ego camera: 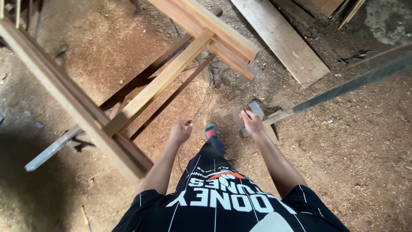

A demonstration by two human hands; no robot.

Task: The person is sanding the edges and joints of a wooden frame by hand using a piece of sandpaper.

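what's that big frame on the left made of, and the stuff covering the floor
Frame: bare, unfinished wood by its look, pale tan with grain lines and square-cut ends. Floor covering: probably sawdust over dirt, a fine reddish-brown powder with scattered chips.

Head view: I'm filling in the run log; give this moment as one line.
left hand: closed on thin cord | right hand: holding brown disc | beside: wooden frame | floor: sawdust

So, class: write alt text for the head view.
Seen from above, a person stands on a sawdust floor, right hand holding a small disc, left hand gripping a thin cord, beside a wooden frame.
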